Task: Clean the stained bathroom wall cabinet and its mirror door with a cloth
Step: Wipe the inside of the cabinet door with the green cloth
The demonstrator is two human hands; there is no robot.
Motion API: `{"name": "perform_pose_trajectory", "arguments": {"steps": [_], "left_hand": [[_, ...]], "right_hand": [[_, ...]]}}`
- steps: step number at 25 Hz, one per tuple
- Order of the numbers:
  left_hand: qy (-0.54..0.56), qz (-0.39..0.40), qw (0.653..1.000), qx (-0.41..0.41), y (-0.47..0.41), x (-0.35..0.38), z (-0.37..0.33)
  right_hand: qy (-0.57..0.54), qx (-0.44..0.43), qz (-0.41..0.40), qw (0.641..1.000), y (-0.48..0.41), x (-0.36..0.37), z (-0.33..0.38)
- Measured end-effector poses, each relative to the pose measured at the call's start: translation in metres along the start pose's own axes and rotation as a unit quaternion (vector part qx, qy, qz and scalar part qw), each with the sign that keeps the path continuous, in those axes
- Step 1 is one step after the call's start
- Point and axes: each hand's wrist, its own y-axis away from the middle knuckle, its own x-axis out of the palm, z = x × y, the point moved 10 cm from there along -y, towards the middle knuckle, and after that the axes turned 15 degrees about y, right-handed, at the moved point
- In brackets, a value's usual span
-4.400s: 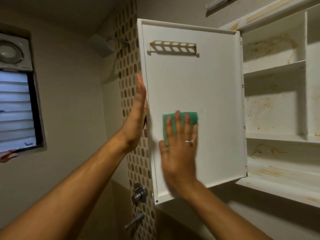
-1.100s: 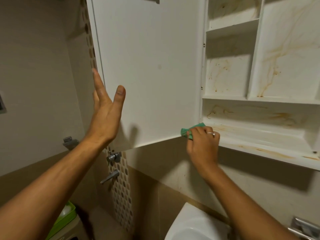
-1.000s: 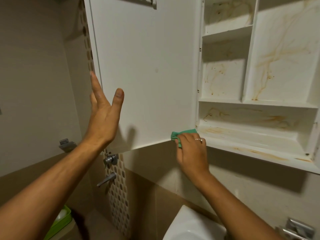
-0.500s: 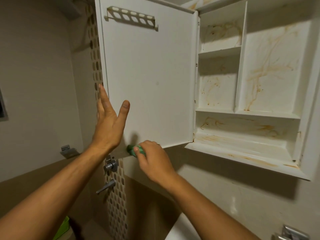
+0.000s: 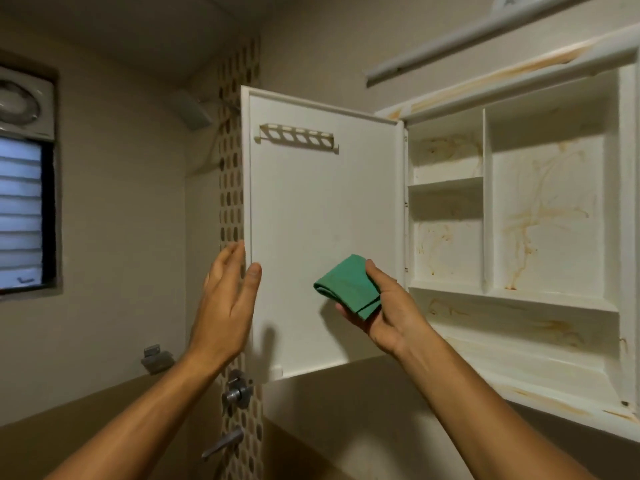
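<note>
Since half a second ago the right hand (image 5: 384, 313) has come up from the door's bottom edge and turned palm upward. It now holds the cloth (image 5: 348, 285) before the lower part of the door's inner face. The thumb lies over the top of the cloth and the fingers curl beneath it. Whether the cloth touches the panel cannot be told. The left hand (image 5: 225, 306) remains at the door's free edge, somewhat blurred. Its fingers are straight and pass behind the edge, the thumb is in front, and it grips nothing.

The door (image 5: 322, 237) stands open to the left of the cabinet (image 5: 519, 220), hinged along the cabinet's left side. Its inner face is a flat, matt white panel with a raised border. A small slotted white rack (image 5: 298, 136) is fixed near its top. The cabinet is a white box divided by thin shelves and one upright partition. Its back panels, lower ledge and top rim carry orange-brown streaks and runs.

The cloth is green, soft and folded into a thick, roughly square pad.

The walls are plain beige above and a darker brown below. A vertical mosaic strip (image 5: 232, 188) of oval brown and grey tiles runs behind the door's edge. A metal shower valve (image 5: 237, 393) and a spout (image 5: 223, 443) are mounted on it. A shower head (image 5: 192, 110) is at the upper left of the door. A louvred window (image 5: 20, 213) is set in the left wall, with a round exhaust fan (image 5: 17, 102) above it.
</note>
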Motion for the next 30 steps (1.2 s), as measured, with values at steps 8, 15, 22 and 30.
{"name": "perform_pose_trajectory", "arguments": {"steps": [8,15,22,30], "left_hand": [[0.035,-0.009,0.999,-0.01,-0.017,-0.032,-0.013],[0.035,-0.082,0.996,-0.028,-0.038,-0.093,-0.011],[0.063,-0.099,0.992,-0.05,-0.035,-0.095,-0.008],[0.083,-0.078,0.992,-0.051,-0.051,-0.086,-0.03]], "right_hand": [[0.557,-0.692,-0.142,0.436,0.084,0.2,0.188],[0.728,-0.65,-0.13,0.174,0.044,0.258,0.147],[0.758,-0.62,0.043,0.198,0.059,0.206,-0.02],[0.73,-0.565,0.277,0.267,0.069,0.161,-0.081]]}}
